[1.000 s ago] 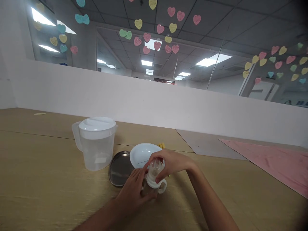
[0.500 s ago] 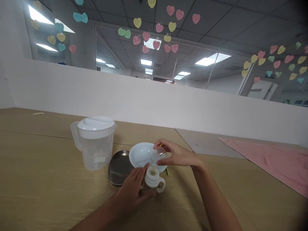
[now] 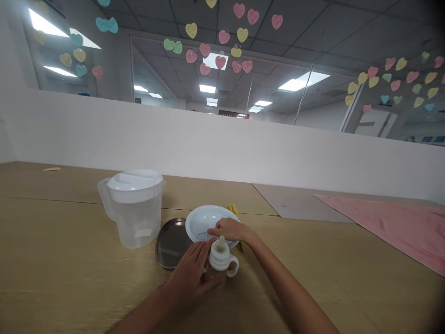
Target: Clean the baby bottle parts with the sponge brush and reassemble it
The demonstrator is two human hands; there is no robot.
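Note:
A baby bottle with a white collar, a side handle and a clear teat stands upright on the table. My left hand is closed around its left side. My right hand is over the white bowl just behind the bottle, fingers bent downward and index finger pointing left. Whatever lies under its fingers is hidden, and the clear dome cap does not show. Inside the bowl lies a thin dark stick, close to the right fingertips.
Left of the bowl is a metal tray, and beyond it a lidded clear pitcher. Yellow sticks poke out behind the bowl. A pink cloth covers the far right. A white wall rises behind the table.
My right hand moved from above the teat, where it held the clear dome cap, down and left over the bowl. The cap is now out of sight. My left hand keeps its hold.

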